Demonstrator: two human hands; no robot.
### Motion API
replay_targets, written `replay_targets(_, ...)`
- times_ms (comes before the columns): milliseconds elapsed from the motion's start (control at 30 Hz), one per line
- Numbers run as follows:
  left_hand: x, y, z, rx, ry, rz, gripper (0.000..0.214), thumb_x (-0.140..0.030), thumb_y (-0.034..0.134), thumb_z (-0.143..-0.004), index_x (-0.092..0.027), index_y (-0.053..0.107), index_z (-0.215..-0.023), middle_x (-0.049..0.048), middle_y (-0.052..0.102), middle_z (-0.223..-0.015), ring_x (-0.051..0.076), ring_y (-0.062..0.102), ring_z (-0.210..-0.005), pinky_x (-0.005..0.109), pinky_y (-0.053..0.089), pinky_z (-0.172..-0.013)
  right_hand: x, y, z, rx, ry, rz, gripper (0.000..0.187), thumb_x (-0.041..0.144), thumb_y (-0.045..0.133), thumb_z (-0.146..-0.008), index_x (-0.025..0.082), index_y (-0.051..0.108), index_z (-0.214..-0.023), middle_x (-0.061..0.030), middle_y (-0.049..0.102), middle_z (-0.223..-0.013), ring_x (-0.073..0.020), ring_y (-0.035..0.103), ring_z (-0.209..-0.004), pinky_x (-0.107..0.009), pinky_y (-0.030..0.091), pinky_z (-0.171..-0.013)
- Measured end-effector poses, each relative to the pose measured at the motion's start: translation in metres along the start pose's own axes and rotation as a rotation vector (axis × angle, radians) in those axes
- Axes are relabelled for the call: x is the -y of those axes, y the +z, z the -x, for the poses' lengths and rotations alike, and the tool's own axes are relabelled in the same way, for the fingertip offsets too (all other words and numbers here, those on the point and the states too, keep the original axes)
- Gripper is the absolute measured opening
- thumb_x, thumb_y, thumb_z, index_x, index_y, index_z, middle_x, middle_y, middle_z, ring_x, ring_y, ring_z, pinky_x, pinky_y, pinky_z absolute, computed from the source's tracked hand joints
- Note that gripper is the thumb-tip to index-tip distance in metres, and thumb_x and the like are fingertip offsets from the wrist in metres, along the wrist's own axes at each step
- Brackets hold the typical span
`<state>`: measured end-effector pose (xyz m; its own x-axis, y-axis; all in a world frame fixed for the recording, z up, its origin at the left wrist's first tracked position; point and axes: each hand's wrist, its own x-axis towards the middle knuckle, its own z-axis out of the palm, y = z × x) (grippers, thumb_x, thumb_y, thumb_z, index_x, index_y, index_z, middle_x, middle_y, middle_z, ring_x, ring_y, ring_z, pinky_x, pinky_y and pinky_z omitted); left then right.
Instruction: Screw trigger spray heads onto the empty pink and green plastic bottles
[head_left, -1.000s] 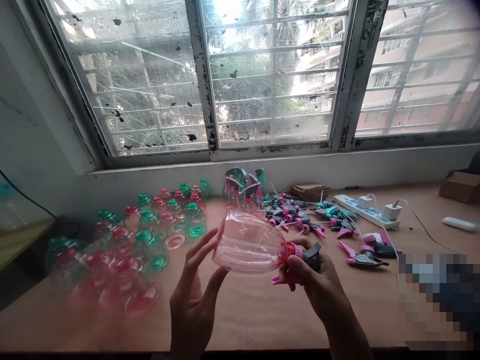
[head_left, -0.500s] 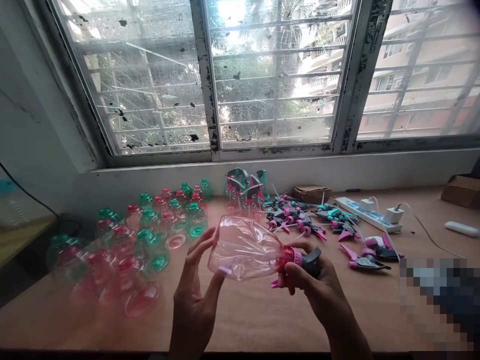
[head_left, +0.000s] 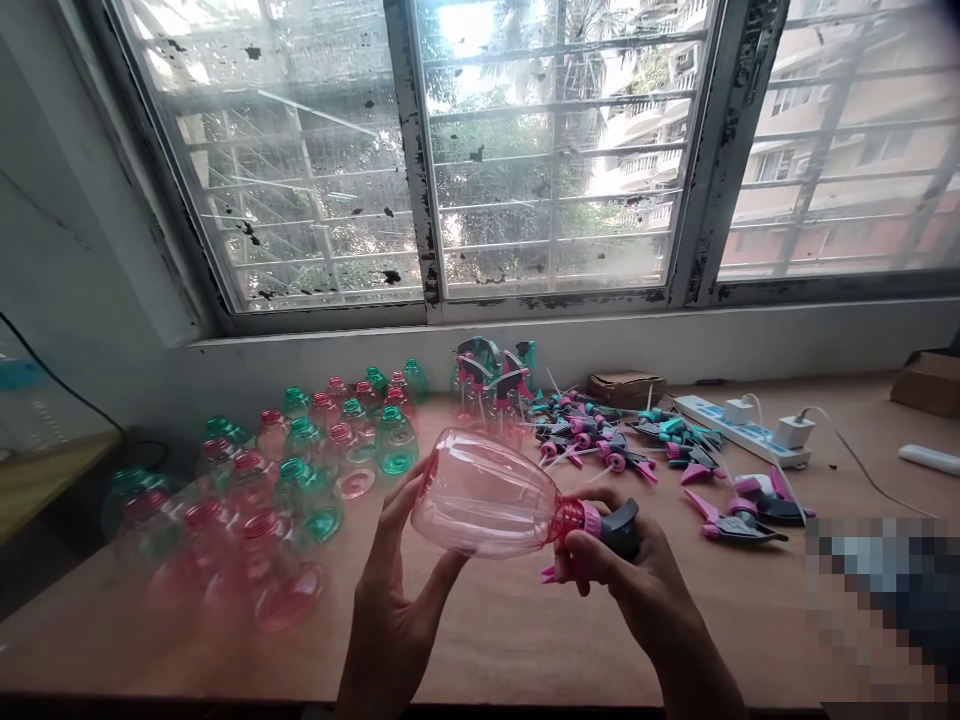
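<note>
A clear pink spray bottle (head_left: 487, 495) lies on its side in the air between my hands, its neck to the right. My left hand (head_left: 401, 590) grips the base end, thumb below and fingers behind it. At the neck, my right hand (head_left: 626, 570) is closed around a black and pink trigger sprayer head (head_left: 616, 530). The sprayer's pink collar (head_left: 591, 520) meets the bottle's red threaded neck, and some thread shows beside it. A pink trigger tip pokes out below my right fingers. Part of the sprayer is hidden by that hand.
Several open pink and green bottles (head_left: 300, 475) stand at the left of the wooden table (head_left: 525, 650). Bottles with sprayers (head_left: 491, 375) stand at the back. Loose sprayer heads (head_left: 600, 430) lie in a pile on the right, near a white power strip (head_left: 742, 430) and a cardboard box (head_left: 926, 382).
The bottle has turned about its long axis, so a different side faces me. My left thumb has shifted right along its underside. My right hand has barely moved.
</note>
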<state>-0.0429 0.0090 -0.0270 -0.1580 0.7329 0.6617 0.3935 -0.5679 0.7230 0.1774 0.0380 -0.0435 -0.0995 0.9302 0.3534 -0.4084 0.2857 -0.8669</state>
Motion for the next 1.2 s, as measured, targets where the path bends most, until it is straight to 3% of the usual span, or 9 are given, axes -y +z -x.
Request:
replay_targets(100,0.004,0.002,0.001,0.038,-0.043,0.03,0.069,-0.042,0.079,-0.086,-0.034,0.051,-0.148,0.0087,0.052,-0.157,0.036,0.043,-0.149,0.055,0.035,-0.123,0.002,0.0,0.0,-0.038,-0.017,0.064,0.034,0.038,0.089,-0.08,0.021,0.07,-0.102,0.0001,0.075,-0.066,-0.0197,0.073,-0.056,-0.024,0.05,-0.046)
replay_targets(167,0.005,0.005,0.001,0.02,-0.068,0.079,0.064,-0.044,0.076,-0.088,-0.033,0.052,-0.146,0.0092,0.054,-0.155,0.035,0.045,-0.148,0.056,0.034,-0.123,0.002,0.0,0.0,-0.056,-0.03,0.085,0.034,0.037,0.09,-0.079,0.022,0.071,-0.102,0.0009,0.074,-0.066,-0.0196,0.073,-0.057,-0.023,0.05,-0.047)
replay_targets(267,0.002,0.008,-0.002,-0.002,-0.062,0.09,0.052,-0.038,0.072,-0.093,-0.037,0.055,-0.142,0.0052,0.055,-0.155,0.031,0.043,-0.15,0.053,0.034,-0.124,0.0,0.0,0.0,-0.048,-0.032,0.051,0.033,0.036,0.09,-0.08,0.022,0.07,-0.102,0.0015,0.074,-0.065,-0.0177,0.073,-0.055,-0.021,0.05,-0.046)
replay_targets(433,-0.002,0.004,-0.002,0.003,0.016,0.028,0.051,-0.031,0.07,-0.095,-0.042,0.055,-0.143,0.0007,0.053,-0.157,0.029,0.038,-0.153,0.048,0.035,-0.125,-0.004,-0.002,0.0,-0.029,0.005,-0.058,0.034,0.04,0.087,-0.083,0.022,0.068,-0.104,0.0008,0.075,-0.065,-0.0165,0.073,-0.055,-0.02,0.05,-0.047)
replay_targets(567,0.006,0.001,0.002,0.057,-0.022,0.037,0.06,-0.038,0.075,-0.091,-0.036,0.051,-0.146,0.0057,0.05,-0.159,0.032,0.036,-0.154,0.051,0.033,-0.125,-0.005,-0.002,0.0,-0.042,0.009,-0.012,0.032,0.039,0.087,-0.083,0.021,0.069,-0.102,-0.0002,0.076,-0.066,-0.0177,0.074,-0.056,-0.02,0.051,-0.046)
replay_targets(767,0.009,0.002,0.0,0.005,-0.126,0.125,0.047,-0.046,0.074,-0.09,-0.029,0.059,-0.132,0.011,0.053,-0.155,0.035,0.045,-0.147,0.057,0.033,-0.122,0.0,0.001,-0.002,-0.04,-0.029,0.033,0.032,0.036,0.089,-0.081,0.02,0.07,-0.102,0.0011,0.075,-0.065,-0.0163,0.073,-0.055,-0.019,0.05,-0.046)
replay_targets(1000,-0.012,0.004,0.002,0.0,-0.078,0.091,0.051,-0.039,0.071,-0.093,-0.035,0.057,-0.142,0.0035,0.051,-0.159,0.031,0.034,-0.155,0.049,0.03,-0.127,0.0,0.001,-0.003,-0.036,-0.026,0.019,0.031,0.039,0.086,-0.083,0.021,0.069,-0.102,0.0019,0.075,-0.064,-0.0141,0.071,-0.053,-0.017,0.052,-0.046)
replay_targets(1200,-0.001,0.005,0.002,0.024,-0.107,0.068,0.056,-0.041,0.072,-0.092,-0.037,0.052,-0.144,0.0032,0.053,-0.157,0.03,0.04,-0.152,0.049,0.03,-0.126,-0.002,0.0,-0.002,-0.046,-0.045,0.132,0.031,0.04,0.085,-0.085,0.021,0.069,-0.103,0.0003,0.075,-0.068,-0.0161,0.072,-0.059,-0.019,0.051,-0.047)
